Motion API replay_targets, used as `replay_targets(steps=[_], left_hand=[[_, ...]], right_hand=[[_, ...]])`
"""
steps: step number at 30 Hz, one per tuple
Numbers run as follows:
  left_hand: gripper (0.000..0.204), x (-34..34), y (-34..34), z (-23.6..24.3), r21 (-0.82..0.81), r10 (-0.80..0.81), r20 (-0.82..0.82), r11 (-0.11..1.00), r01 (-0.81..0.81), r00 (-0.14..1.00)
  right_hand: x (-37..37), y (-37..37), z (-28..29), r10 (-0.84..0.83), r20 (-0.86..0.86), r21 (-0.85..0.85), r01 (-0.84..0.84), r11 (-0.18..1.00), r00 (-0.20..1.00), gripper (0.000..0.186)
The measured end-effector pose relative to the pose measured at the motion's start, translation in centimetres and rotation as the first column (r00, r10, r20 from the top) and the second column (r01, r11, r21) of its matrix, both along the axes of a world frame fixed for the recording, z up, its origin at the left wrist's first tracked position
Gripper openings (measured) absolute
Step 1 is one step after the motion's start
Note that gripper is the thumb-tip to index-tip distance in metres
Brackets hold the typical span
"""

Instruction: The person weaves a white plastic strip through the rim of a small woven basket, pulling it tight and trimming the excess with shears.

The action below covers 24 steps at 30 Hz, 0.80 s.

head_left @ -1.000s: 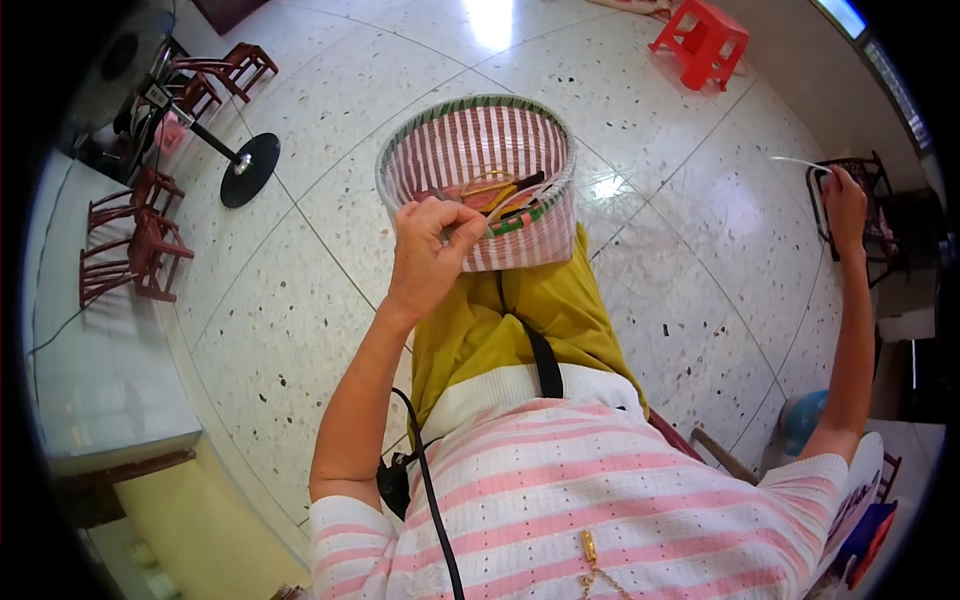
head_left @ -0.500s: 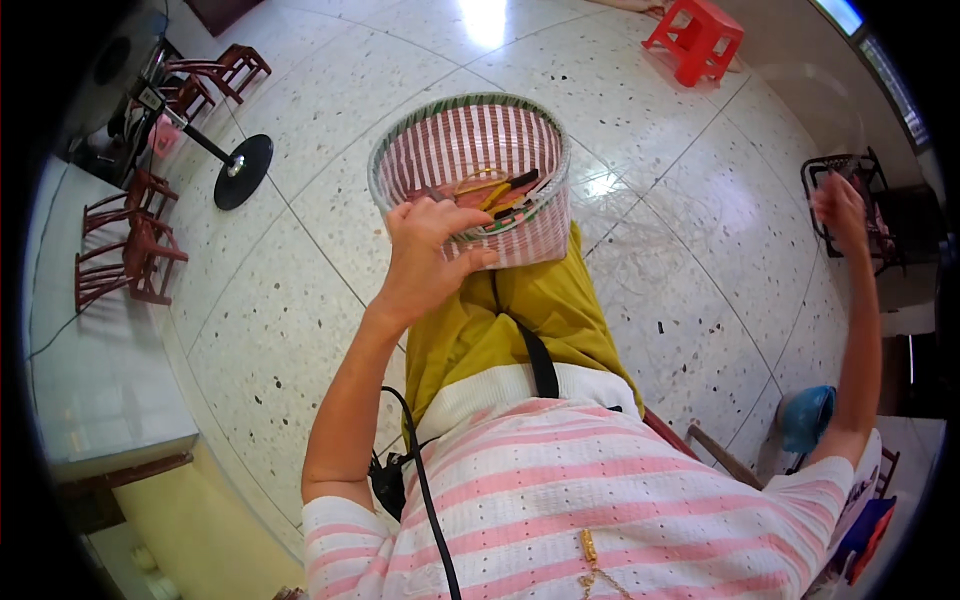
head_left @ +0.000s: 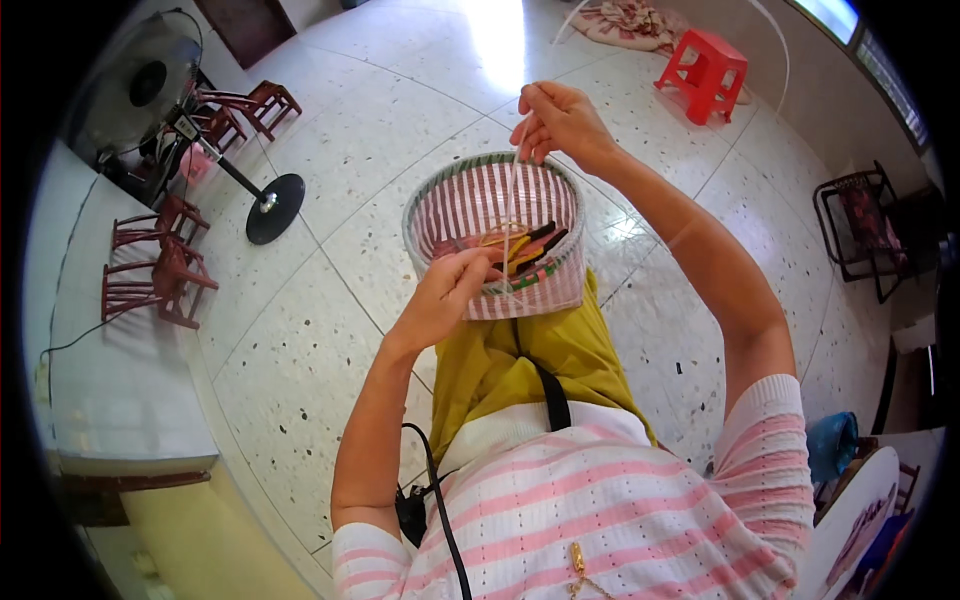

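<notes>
A pink-and-white striped woven basket [head_left: 540, 290] with a green rim rests on my lap, over yellow trousers. My left hand [head_left: 445, 295] grips the basket's near rim, fingers closed on the edge. My right hand [head_left: 562, 122] is raised above the far rim, pinching a thin pale weaving strip [head_left: 510, 215] that runs down into the basket. The strip's loose end arcs up over my right hand toward the far right. Inside the basket lie several small tools with dark and orange handles [head_left: 530, 250].
A standing fan [head_left: 150, 90] with a round black base [head_left: 274, 207] stands at the left, beside several small dark-red wooden stools [head_left: 155, 275]. A red plastic stool [head_left: 705, 70] sits far ahead on the speckled tile floor. A black metal chair [head_left: 865, 230] is at the right.
My right hand has swung in from far out at the right to just above the basket's far rim, bringing the strip with it. My left hand stays at the near rim.
</notes>
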<state>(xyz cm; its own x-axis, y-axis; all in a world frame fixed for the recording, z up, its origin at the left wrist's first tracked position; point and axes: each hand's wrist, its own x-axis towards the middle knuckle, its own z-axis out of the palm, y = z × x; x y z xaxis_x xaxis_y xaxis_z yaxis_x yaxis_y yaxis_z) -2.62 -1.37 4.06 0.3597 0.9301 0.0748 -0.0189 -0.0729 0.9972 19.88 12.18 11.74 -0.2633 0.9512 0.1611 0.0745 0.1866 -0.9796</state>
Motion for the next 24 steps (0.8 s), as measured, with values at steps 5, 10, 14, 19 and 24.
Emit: replay_targets(steps=[5,10,14,19,24], left_hand=[[0.023,-0.1,0.8,-0.9,0.134,0.012,-0.188,0.991,0.013,0.982],[0.023,0.9,0.7,-0.9,0.146,0.112,-0.222,0.986,-0.08,0.969],[0.024,0.8,1.1,-1.5,0.147,0.214,-0.216,0.972,-0.185,0.953],[0.026,0.8,1.3,-1.5,0.144,0.208,-0.262,0.974,-0.175,0.943],[0.018,-0.6,1.4,-0.2,0.222,-0.062,-0.277,0.967,0.126,0.959]], right_hand=[[-1.5,2.5,0.6,-0.042,0.031,0.127,0.038,0.991,0.999,0.033],[-1.6,2.2,0.2,-0.057,0.009,0.057,0.056,0.997,0.998,0.033],[-2.2,-1.4,-2.5,0.481,0.081,-0.211,-0.457,0.864,0.873,0.027],[-1.5,-4.0,-3.7,0.62,0.078,-0.274,-0.581,0.766,0.781,0.023],[-0.5,-2.8,-4.0,0.512,0.087,-0.453,-0.424,0.784,0.855,0.018]])
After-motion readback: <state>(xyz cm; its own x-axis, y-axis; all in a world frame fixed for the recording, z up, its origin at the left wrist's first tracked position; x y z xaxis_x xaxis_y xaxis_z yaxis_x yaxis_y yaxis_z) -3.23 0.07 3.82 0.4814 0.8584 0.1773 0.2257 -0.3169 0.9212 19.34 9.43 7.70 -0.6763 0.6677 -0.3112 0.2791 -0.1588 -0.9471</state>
